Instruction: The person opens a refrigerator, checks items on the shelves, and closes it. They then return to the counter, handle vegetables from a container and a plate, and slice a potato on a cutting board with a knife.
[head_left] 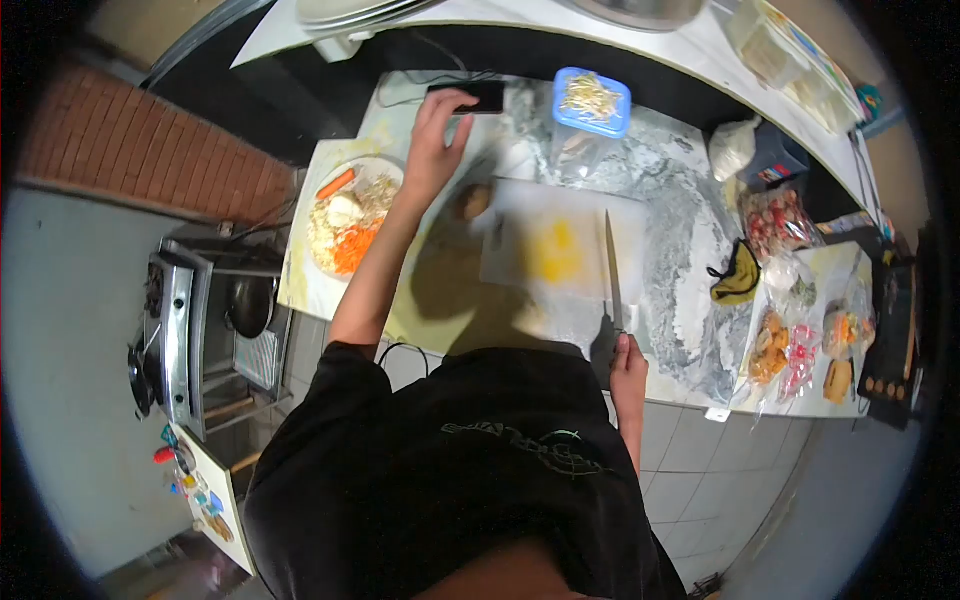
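Note:
My right hand point(627, 368) is closed round the handle of a long knife point(613, 265), whose blade points away from me over the right side of a white cutting board point(510, 215). Yellow pieces or stains point(556, 250) show blurred on the board. My left hand point(437, 150) reaches to the far side of the counter, fingers apart and slightly curled, at the left end of a black phone point(483, 97); whether it touches the phone I cannot tell. A round brown item point(474, 201) lies left of the board.
A plate of shredded vegetables point(357, 215) with a carrot stands at the left. Beyond the board is a blue-rimmed container point(592, 103) with pale sprouts. At the right lie a yellow-black cloth point(738, 273) and bagged food point(775, 222). A stove point(178, 320) is far left.

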